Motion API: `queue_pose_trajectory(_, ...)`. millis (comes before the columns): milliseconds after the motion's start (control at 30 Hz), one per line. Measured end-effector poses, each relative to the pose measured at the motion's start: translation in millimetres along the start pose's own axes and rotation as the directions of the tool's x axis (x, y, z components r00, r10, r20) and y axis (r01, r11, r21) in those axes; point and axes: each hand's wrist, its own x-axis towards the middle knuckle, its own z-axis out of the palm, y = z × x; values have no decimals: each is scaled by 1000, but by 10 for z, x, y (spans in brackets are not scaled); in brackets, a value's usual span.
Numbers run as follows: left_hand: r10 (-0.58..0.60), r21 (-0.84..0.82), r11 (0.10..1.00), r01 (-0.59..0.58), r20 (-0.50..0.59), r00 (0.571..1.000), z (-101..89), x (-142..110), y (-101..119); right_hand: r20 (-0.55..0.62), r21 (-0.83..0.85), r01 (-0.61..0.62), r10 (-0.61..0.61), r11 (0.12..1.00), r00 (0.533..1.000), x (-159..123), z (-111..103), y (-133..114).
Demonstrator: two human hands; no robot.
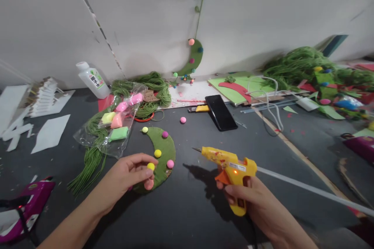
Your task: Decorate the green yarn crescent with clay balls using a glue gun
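Between the thumb and fingertips of my left hand (136, 173) is a small yellow pom-pom (151, 166). That hand is over the lower left part of a green felt crescent (166, 148), which lies flat on the table. Yellow, purple and pink pom-poms sit on the crescent; its lower end is partly hidden by my fingers. My right hand (251, 198) grips a yellow hot glue gun (230, 163) by its handle. The gun's metal nozzle points left toward the crescent, apart from it. An orange light glows on its body, and a long glue stick (315, 189) extends from the back.
A loose pink pom-pom (183, 120) lies beyond the crescent. Further back are a black phone (221, 112), a yellow utility knife (201, 108), and a plastic bag (102, 140) of coloured clay-like blocks over green yarn. A white bottle (92, 81) leans at the back left.
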Motion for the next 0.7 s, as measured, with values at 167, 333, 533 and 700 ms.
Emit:
queue_pose_trajectory(167, -65, -246, 966, 79, 67, 996, 27, 69, -13, 8, -104, 31, -30, 994, 1000, -70, 211, -34)
queue_pose_trajectory(333, -160, -455, 877, 155, 28, 987, 53, 114, -20, 61, -221, -44, 59, 974, 996, -93, 314, -9)
queue_pose_trajectory(533, -185, -501, 846, 183, 46, 982, 55, 152, -42, 84, -411, 130, -104, 902, 991, -84, 359, 15)
queue_pose_trajectory(700, -159, -503, 847, 172, 70, 985, 55, 166, -65, 312, -430, 404, -288, 807, 906, 54, 388, -57)
